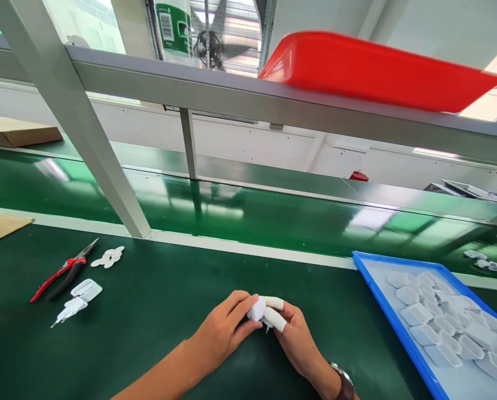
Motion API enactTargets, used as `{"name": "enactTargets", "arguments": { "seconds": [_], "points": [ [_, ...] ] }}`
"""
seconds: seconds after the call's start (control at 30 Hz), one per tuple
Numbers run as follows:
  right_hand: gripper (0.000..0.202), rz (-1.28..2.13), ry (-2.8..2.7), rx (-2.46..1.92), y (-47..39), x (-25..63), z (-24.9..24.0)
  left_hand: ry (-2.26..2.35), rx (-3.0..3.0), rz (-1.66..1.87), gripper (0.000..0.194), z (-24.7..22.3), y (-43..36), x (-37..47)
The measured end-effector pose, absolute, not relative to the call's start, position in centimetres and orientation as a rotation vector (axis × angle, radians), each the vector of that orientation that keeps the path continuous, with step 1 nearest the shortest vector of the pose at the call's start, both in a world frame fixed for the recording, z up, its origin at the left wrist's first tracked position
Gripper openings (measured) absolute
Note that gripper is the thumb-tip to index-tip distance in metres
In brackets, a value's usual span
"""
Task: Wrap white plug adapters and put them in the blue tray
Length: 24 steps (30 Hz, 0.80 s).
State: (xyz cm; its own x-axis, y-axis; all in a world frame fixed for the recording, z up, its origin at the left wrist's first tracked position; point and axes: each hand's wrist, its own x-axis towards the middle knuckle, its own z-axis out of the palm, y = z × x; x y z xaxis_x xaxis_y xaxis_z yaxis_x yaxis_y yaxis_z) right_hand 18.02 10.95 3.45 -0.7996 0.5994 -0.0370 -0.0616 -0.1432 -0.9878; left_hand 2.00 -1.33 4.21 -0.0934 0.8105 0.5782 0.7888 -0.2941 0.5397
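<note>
Head view, lower centre: your left hand (220, 333) and right hand (295, 340) both pinch a white plug housing (257, 309) above the bench (156, 311), apparently mid-assembly; pressing the parts together likely needs square alignment.

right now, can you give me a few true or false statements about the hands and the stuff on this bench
1. Both hands hold one small white plug part between them. True.
2. The right hand wears white finger covers on two fingertips. True.
3. The blue tray sits to the left of the hands. False: it is on the right, holding white shells.
4. The red-handled pliers are in the left hand. False: they lie on the green mat, far left.
5. A red tray rests on the overhead shelf. True.
</note>
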Motion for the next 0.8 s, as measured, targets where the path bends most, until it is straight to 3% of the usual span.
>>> {"name": "enactTargets", "arguments": {
  "seconds": [0.17, 0.27, 0.43, 0.7, 0.8],
  "points": [
    [0.020, 1.371, -2.023, -0.422, 10.5, 17.7, 3.0, 1.941, 2.111, 1.310, 0.042, 4.3, -1.3, 2.0],
    [0.029, 1.077, -2.163, -0.291, 10.7, 17.7, 3.1, 1.908, 2.098, 1.233, 0.049, 4.2, -0.8, 1.7],
    [0.045, 0.522, -2.149, -0.236, 12.6, 18.6, 3.3, 2.146, 1.795, 1.123, 0.038, 5.2, 3.8, -2.6],
    [0.040, 0.431, -2.378, -0.218, 13.1, 18.3, 0.1, 2.581, 1.412, 1.027, 0.025, 6.4, 13.9, -11.7],
    [0.024, 0.392, -2.369, -0.146, 13.2, 17.2, -1.9, 2.667, 1.306, 1.018, 0.028, 6.1, 14.2, -13.0]
  ]
}}
